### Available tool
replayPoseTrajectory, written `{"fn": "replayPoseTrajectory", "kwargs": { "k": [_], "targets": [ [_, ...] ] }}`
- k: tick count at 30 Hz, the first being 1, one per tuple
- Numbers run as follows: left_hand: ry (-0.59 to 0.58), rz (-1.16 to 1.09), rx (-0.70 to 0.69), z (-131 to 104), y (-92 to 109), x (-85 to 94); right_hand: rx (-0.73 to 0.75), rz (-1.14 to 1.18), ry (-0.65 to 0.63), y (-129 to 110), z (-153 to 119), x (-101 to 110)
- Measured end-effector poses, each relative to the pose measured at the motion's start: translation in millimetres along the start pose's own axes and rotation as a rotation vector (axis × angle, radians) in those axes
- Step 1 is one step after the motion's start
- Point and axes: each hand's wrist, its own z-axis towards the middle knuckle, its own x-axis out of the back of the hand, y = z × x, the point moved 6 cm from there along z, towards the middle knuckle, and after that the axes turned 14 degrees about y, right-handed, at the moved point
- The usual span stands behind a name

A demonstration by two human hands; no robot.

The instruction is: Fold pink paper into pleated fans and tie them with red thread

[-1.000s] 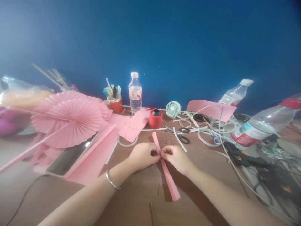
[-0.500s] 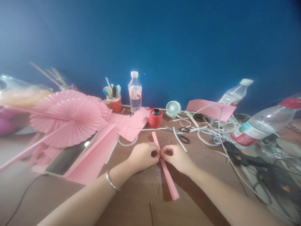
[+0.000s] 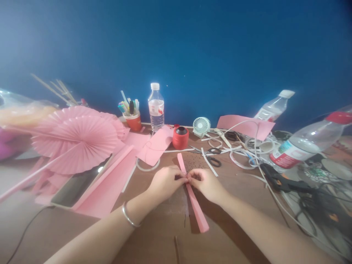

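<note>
Pinching the pink strip (image 3: 195, 204), left hand (image 3: 165, 183) and right hand (image 3: 208, 185) meet, tabletop (image 3: 158, 236) flanking its near end.

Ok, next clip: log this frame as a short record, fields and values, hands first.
left hand: pinching at strip
right hand: pinching at strip, fingertips meeting the left's
strip: pink, slanting, gripped nearer its far end
between fingertips: too small to tell
left wrist: bangle
beyond strip: red spool, scissors
left side: paper fans
right side: red-capped bottle
backdrop: blue wall
</note>
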Motion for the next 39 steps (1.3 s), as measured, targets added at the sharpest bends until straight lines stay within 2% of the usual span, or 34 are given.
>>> {"fn": "replayPoseTrajectory", "kwargs": {
  "k": [8, 14, 21, 30, 36, 39],
  "targets": [
    [0.053, 0.012, 0.001, 0.0, -0.5, 1.2, -0.189, 0.104, -0.031, 8.3, 1.5, -2.5],
    [0.064, -0.012, -0.005, -1.0, 2.3, 1.5, -0.194, 0.129, -0.038, 6.3, 1.4, -1.1],
    [0.062, -0.012, -0.004, -0.4, 5.3, 2.3, -0.273, 0.141, -0.049, 4.2, 0.6, -0.9],
    [0.063, -0.028, -0.010, -0.8, 3.8, 1.1, -0.160, 0.060, -0.044, 4.6, 2.3, 0.1],
    [0.055, -0.047, -0.018, -1.2, 6.3, 2.7, -0.164, 0.045, -0.035, 3.8, 2.7, 0.6],
    [0.038, -0.047, -0.020, -1.4, 7.0, 2.1, -0.097, -0.005, -0.009, 1.2, 3.7, 1.3]
  ]
}}
